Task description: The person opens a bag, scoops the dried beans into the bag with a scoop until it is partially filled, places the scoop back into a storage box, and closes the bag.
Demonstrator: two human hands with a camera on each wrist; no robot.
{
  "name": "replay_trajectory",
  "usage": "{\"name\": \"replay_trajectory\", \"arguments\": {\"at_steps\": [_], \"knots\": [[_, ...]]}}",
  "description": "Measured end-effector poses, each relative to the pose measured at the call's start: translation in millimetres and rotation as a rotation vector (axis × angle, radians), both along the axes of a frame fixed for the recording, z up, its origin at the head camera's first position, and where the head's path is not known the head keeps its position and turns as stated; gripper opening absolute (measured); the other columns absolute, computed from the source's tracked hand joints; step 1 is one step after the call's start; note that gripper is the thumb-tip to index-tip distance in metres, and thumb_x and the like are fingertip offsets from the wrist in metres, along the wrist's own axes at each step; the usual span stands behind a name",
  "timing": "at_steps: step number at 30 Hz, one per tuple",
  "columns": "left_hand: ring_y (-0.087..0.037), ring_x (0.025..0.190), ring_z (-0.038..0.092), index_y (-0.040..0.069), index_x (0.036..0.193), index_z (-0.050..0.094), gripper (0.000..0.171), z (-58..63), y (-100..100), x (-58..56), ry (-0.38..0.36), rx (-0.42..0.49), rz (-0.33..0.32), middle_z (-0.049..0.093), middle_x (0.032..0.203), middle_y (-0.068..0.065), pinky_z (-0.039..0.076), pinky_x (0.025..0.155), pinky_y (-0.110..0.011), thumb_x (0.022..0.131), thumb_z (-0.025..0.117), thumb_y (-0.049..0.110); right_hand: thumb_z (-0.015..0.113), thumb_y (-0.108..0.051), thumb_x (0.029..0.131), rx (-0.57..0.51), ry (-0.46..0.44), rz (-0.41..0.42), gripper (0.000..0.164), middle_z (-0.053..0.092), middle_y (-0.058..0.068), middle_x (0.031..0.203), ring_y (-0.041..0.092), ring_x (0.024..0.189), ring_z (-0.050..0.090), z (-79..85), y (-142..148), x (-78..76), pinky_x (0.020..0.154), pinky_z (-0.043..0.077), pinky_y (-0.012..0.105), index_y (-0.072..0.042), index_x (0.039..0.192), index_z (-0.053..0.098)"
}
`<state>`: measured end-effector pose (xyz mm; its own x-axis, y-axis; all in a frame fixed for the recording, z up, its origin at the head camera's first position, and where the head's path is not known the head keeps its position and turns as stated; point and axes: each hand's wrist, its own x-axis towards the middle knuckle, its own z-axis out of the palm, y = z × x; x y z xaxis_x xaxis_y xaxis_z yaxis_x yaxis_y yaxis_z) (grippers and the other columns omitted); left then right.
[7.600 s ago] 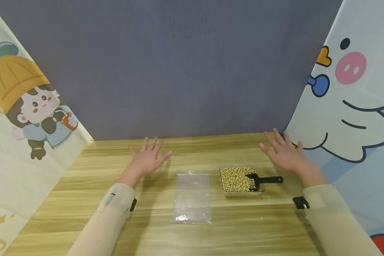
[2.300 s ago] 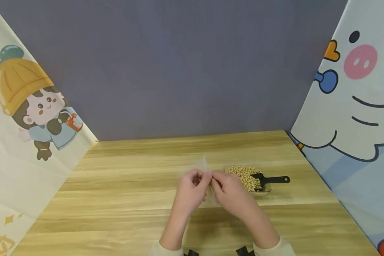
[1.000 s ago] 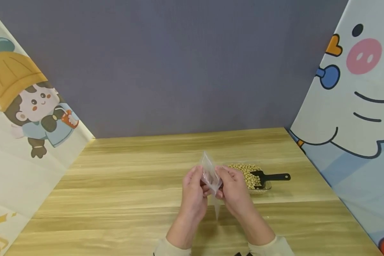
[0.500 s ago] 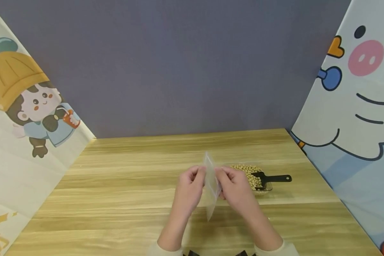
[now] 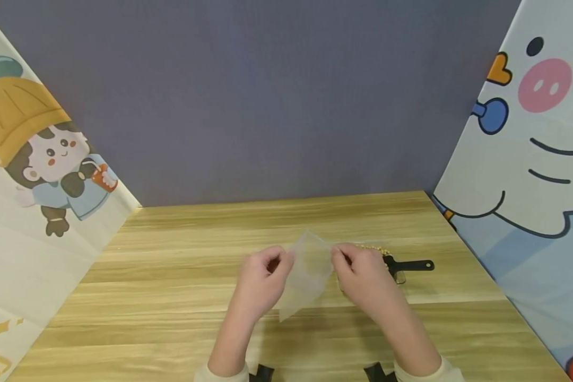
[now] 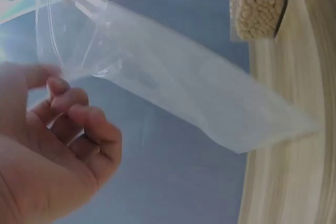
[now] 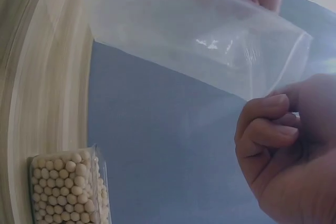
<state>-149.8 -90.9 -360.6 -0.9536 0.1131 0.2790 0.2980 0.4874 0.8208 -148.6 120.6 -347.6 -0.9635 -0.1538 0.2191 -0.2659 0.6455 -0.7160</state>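
Observation:
In the head view, a clear zip-top plastic bag [image 5: 307, 270] hangs over the table between both hands. My left hand [image 5: 262, 284] pinches one side of its top edge between thumb and fingers. The opposite side is pinched by my right hand [image 5: 367, 276]. In both wrist views the bag's mouth is pulled taut, its body slanting down toward the tabletop with nothing inside. Beside the right hand stands a clear plastic container [image 5: 401, 279] of round pale-yellow soybeans [image 7: 60, 184]. A black scoop [image 5: 413, 265] rests in the beans, handle pointing right. My right hand covers much of the container.
The wood-grain table [image 5: 172, 286] meets a grey-blue back panel [image 5: 286, 106]. Side panels with cartoon prints, a figure in a yellow hat [image 5: 26, 114] on the left and a white character [image 5: 544, 127] on the right, bound the space.
Earlier both hands lay spread on the table beside the flat bag. They lifted it and worked at its mouth; within the last half second they have moved apart, stretching the top wider.

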Motion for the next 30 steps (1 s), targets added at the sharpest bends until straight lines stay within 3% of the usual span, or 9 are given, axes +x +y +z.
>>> {"name": "replay_trajectory", "arguments": {"at_steps": [3,4,6,8,11,17,21,25,30], "knots": [[-0.014,0.092,0.063,0.015,0.102,0.07,0.02,-4.2,0.1,0.8,0.032,-0.017,-0.136,0.067,0.096,0.003,0.059,0.083,-0.033,0.105,0.066,0.034,0.049,-0.021,0.112,-0.028,-0.017,-0.001,0.037,0.046,-0.002,0.057,0.01,0.049,0.039,2.6,-1.2,1.8,0.048,0.037,0.025,-0.013,0.078,0.062],[-0.017,0.11,0.065,0.016,0.121,0.069,0.029,-5.8,0.2,1.2,0.034,-0.044,-0.171,0.068,0.117,0.002,0.06,0.095,-0.041,0.102,0.07,0.038,0.049,-0.021,0.112,-0.039,-0.025,0.0,0.036,0.047,-0.002,0.058,0.01,0.049,0.039,3.5,-1.6,2.6,0.047,0.037,0.025,-0.013,0.081,0.064],[-0.025,0.145,0.049,0.021,0.156,0.048,0.075,-9.0,1.2,1.7,0.016,-0.098,-0.227,0.051,0.157,0.001,0.05,0.116,-0.056,0.093,0.081,0.045,0.049,-0.021,0.111,-0.065,-0.045,0.006,0.035,0.049,-0.002,0.058,0.01,0.048,0.04,4.8,-2.5,4.1,0.045,0.037,0.023,-0.012,0.082,0.065],[-0.028,0.163,0.025,0.03,0.171,0.016,0.118,-12.7,3.4,2.2,-0.018,-0.128,-0.268,0.021,0.177,0.002,0.036,0.125,-0.063,0.081,0.091,0.048,0.049,-0.02,0.111,-0.075,-0.051,0.016,0.037,0.048,-0.002,0.057,0.009,0.048,0.039,5.4,-3.6,5.3,0.045,0.036,0.023,-0.012,0.077,0.06],[-0.024,0.167,0.011,0.041,0.169,-0.005,0.143,-18.3,9.6,0.9,-0.051,-0.091,-0.307,0.001,0.18,0.009,0.029,0.129,-0.063,0.071,0.098,0.049,0.05,-0.019,0.111,-0.086,-0.056,0.048,0.039,0.046,-0.003,0.057,0.008,0.049,0.038,5.6,-6.3,6.1,0.045,0.035,0.021,-0.012,0.072,0.052],[-0.024,0.152,0.039,0.043,0.169,0.001,0.138,-25.0,18.7,-1.8,-0.042,0.052,-0.367,0.012,0.178,0.011,0.047,0.118,-0.059,0.071,0.098,0.041,0.051,-0.02,0.111,-0.075,-0.06,0.088,0.035,0.047,-0.003,0.06,0.008,0.052,0.04,5.5,-10.1,6.1,0.047,0.037,0.021,-0.013,0.077,0.057],[-0.024,0.154,0.038,0.045,0.168,-0.002,0.141,-26.8,20.8,-3.4,-0.024,0.069,-0.374,0.012,0.177,0.013,0.045,0.119,-0.059,0.07,0.098,0.037,0.051,-0.02,0.11,-0.082,-0.058,0.113,0.034,0.047,-0.003,0.062,0.008,0.054,0.041,3.9,-11.8,4.8,0.049,0.039,0.022,-0.013,0.077,0.058],[-0.027,0.164,0.022,0.04,0.169,-0.011,0.145,-29.0,21.3,-4.3,0.053,0.055,-0.406,0.007,0.179,0.012,0.032,0.126,-0.066,0.071,0.096,0.032,0.051,-0.019,0.11,-0.083,-0.048,0.175,0.038,0.042,-0.005,0.059,0.005,0.051,0.037,1.2,-14.8,3.6,0.047,0.036,0.021,-0.013,0.073,0.051],[-0.034,0.16,0.029,0.028,0.17,-0.015,0.143,-35.9,19.8,-8.5,0.172,0.135,-0.448,0.018,0.176,0.0,0.039,0.123,-0.064,0.073,0.089,0.015,0.049,-0.021,0.112,-0.071,-0.05,0.158,0.039,0.042,-0.004,0.059,0.006,0.05,0.037,1.5,-14.6,4.5,0.046,0.037,0.021,-0.014,0.074,0.052]]}}
